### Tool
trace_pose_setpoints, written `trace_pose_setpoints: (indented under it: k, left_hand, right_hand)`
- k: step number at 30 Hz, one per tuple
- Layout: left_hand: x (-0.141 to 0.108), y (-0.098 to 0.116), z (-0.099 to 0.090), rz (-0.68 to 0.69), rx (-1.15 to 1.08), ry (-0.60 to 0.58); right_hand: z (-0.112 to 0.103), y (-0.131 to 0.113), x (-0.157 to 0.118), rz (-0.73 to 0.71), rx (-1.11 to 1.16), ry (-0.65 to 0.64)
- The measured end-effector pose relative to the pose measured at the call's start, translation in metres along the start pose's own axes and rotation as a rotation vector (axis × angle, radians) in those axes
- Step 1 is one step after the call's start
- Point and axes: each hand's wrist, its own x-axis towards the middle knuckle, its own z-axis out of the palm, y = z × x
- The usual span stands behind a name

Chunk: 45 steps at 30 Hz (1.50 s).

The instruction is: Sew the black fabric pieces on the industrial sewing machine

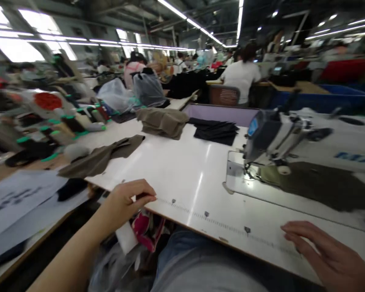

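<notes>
My left hand (132, 199) is over the front edge of the white sewing table (170, 170), thumb and fingertips together in a pinch. Nothing shows between them. At the lower right, my right hand (325, 249) rests over the tabletop with fingers stretched and apart, holding nothing. Beyond it is a sewing machine (273, 138), with an olive-brown fabric piece (316, 180) lying under its needle area. A brown fabric piece (109, 154) hangs across the table's left edge. Farther back are a stack of brown fabric (162, 121) and black fabric pieces (215, 130).
Thread spools (69, 123) crowd the left side table, above printed paper sheets (24, 198). Plastic-wrapped bundles (148, 87) sit behind. A person in a white shirt (241, 77) sits ahead, near a blue bin (337, 97). A ruler strip (225, 223) runs along the front edge.
</notes>
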Motion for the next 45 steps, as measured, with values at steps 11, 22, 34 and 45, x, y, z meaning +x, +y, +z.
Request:
trace_pose_setpoints:
  k: [11,22,34,45]
  left_hand:
    - [0.133,0.096,0.119,0.744,-0.070,-0.401]
    - [0.149,0.068,0.157,0.570,-0.277,-0.390]
    - [0.153,0.071,0.160,0.531,-0.305,-0.427]
    - [0.153,0.072,0.161,0.549,-0.280,-0.399]
  right_hand:
    - [-0.040,0.062,0.054,0.045,-0.570,-0.128]
    - [-0.042,0.122,0.101,0.042,-0.551,-0.360]
    - [-0.045,0.108,0.108,-0.028,-0.574,-0.388]
    - [-0.042,0.132,0.104,0.096,-0.593,-0.001]
